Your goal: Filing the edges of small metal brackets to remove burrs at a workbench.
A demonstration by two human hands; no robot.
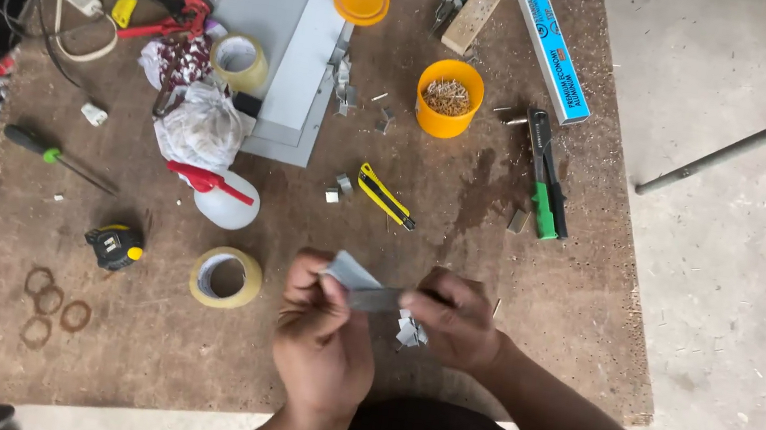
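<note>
Two hands meet over the near edge of the bench (pixel 517 265). The left hand (pixel 323 332) has its fingers closed on a small grey metal piece (pixel 356 274). The right hand (pixel 456 319) grips the other end, beside a tape roll (pixel 226 278) and a yellow knife (pixel 384 195).

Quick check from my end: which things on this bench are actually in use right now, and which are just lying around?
In use: left hand and right hand both hold the small grey metal piece; small metal clips by the right hand.

Lying about: tape roll, tape measure, yellow utility knife, orange tub of screws, screwdriver.
</note>
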